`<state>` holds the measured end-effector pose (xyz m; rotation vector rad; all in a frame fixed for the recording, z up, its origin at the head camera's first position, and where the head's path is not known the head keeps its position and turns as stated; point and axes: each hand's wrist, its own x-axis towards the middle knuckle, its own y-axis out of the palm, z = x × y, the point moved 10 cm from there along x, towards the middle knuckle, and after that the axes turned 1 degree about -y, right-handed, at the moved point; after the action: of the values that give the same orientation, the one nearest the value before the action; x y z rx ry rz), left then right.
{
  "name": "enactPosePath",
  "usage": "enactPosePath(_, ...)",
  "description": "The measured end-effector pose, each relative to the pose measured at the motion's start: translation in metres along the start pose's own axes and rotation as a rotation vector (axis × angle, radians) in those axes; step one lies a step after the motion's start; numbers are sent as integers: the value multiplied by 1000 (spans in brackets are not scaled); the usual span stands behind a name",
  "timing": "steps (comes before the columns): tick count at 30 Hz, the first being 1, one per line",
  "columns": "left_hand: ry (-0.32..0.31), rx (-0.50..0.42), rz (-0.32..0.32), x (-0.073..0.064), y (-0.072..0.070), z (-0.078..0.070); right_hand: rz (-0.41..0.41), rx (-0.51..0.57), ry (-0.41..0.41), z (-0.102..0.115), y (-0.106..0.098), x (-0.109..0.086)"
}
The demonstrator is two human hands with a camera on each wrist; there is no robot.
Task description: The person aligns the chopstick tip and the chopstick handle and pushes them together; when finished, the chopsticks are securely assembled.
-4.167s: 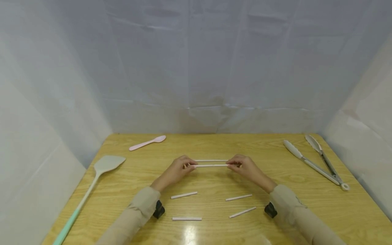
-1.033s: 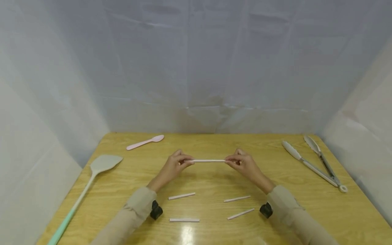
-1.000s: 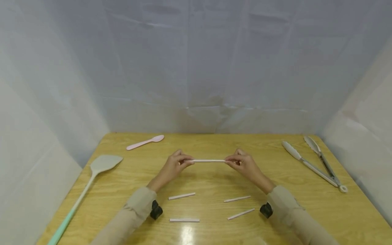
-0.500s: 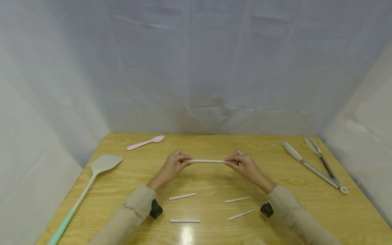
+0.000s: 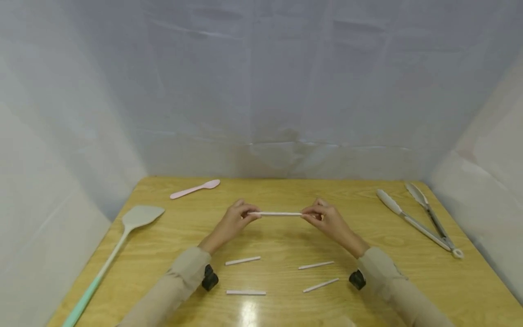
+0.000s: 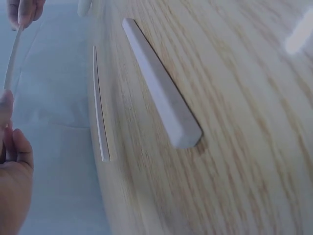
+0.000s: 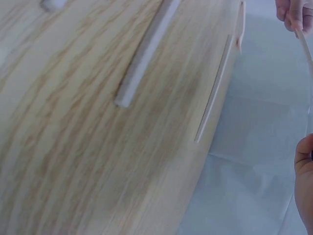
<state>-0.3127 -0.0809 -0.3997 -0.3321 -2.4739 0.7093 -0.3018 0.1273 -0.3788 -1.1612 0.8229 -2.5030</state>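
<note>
A thin white stick [image 5: 281, 214] is held level above the wooden table [image 5: 282, 254]. The left hand [image 5: 234, 222] pinches its left end between thumb and fingers, and the right hand [image 5: 327, 222] pinches its right end the same way. The pinched tips are hidden by the fingers. Shorter white sticks lie below on the wood: two towards the left sleeve, a tilted stick [image 5: 243, 260] and a straight stick [image 5: 246, 293], and two towards the right, an upper stick [image 5: 316, 265] and a lower stick [image 5: 320, 285].
At the left lies a long turner [image 5: 140, 216] with a green handle end. Behind it is a pink spoon [image 5: 195, 189]. Grey-tipped metal tongs [image 5: 426, 227] lie spread at the right. Pale sheeting [image 5: 269, 91] walls the table's back and sides.
At 4.2 s ago two parallel long sticks showed between the hands; a single line shows from 1.0 s ago on. The hands have risen slightly since the first frame. The other things lie still.
</note>
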Motion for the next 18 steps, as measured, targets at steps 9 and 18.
enactPosePath(9,-82,3,98,-2,7,11,25,-47,-15,0,5,-1)
enactPosePath(18,-7,16,49,-1,-1,-4,19,-26,-48,9,3,1)
